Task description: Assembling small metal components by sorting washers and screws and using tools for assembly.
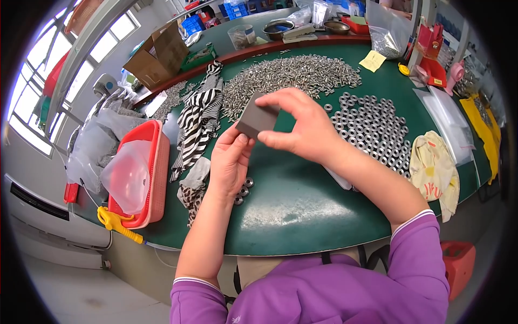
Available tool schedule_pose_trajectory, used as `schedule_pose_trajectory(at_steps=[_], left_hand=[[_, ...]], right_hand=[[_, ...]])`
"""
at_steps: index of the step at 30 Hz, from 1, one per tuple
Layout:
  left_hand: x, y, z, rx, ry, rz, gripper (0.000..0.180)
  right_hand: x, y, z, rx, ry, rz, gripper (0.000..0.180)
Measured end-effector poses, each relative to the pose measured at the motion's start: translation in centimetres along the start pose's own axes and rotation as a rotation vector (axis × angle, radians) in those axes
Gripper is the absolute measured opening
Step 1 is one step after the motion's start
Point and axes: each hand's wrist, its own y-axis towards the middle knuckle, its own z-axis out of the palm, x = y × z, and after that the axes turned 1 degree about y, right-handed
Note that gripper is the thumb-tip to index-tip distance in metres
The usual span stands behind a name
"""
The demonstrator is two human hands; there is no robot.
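Above the green tabletop (291, 186), a dark grey, flat-faced rectangular block (257, 116) is held up between both hands. My left hand (233, 159) grips its lower left edge, fingers mostly behind it. From the right, my right hand (305, 127) pinches it, with the index finger along the top and the thumb at the lower edge. Beyond the hands spreads a large heap of small silver metal pins (294, 75). Many silver ring-shaped metal parts (372, 127) lie to the right, and several more rings (245, 189) sit beside my left wrist.
A red plastic basket (156, 178) with clear bags stands at the left, a yellow air gun (118, 224) by it. Striped cloth (199, 116) lies nearby. A cardboard box (157, 56) stands far left. A cream glove (434, 170) and plastic sheets (445, 124) lie at the right.
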Motion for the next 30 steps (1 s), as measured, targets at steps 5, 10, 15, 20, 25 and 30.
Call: schedule_pose_trajectory(at_steps=[5,10,15,20,25,30], left_hand=[[-0.4,-0.3,0.9,-0.066,0.006,-0.009,0.028],[-0.2,-0.4,0.7,-0.053,0.077,0.018,0.028],[-0.1,0.0,0.1,-0.019,0.037,0.026,0.023],[-0.3,-0.4,0.2,0.064,-0.033,0.027,0.028],[-0.4,-0.3,1.5,-0.066,0.053,0.009,0.031],[-0.5,-0.5,0.3,0.013,0.009,-0.009,0.026]], right_hand=[[1.8,-0.6,0.7,0.03,-0.037,-0.143,0.052],[0.1,-0.3,0.8,-0.057,-0.004,-0.061,0.051],[0.7,-0.1,0.7,-0.022,-0.016,-0.015,0.05],[-0.2,0.6,-0.7,-0.064,0.018,0.179,0.051],[1.8,-0.9,1.1,0.036,0.063,-0.108,0.052],[-0.1,0.2,0.0,-0.036,-0.04,0.072,0.05]])
